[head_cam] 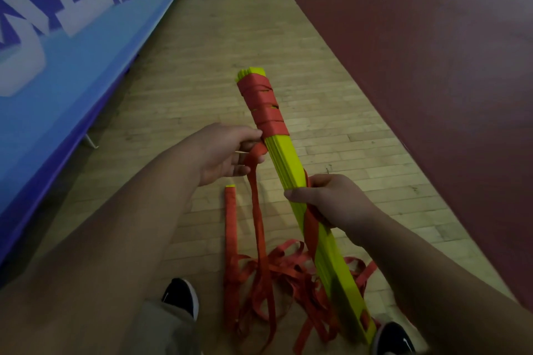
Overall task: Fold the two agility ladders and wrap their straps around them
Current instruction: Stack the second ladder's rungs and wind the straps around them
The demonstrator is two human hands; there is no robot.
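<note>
A stacked bundle of yellow ladder rungs (288, 161) slants from the lower right up to the middle of the head view. Red strap windings (264, 104) cover its far end. My right hand (326, 202) grips the bundle around its middle, with strap under the fingers. My left hand (227, 153) pinches the red strap (256, 153) just left of the bundle, below the windings. From there the loose strap (259, 239) hangs down to a tangled red pile (282, 277) on the floor. A second piece, wrapped in red with a yellow tip (230, 219), lies on the floor beside it.
Pale wooden floorboards (216, 66) run ahead between a blue banner wall (57, 66) on the left and a dark red court surface (418, 52) on the right. My two black shoes (181, 297) (395, 339) stand beside the strap pile.
</note>
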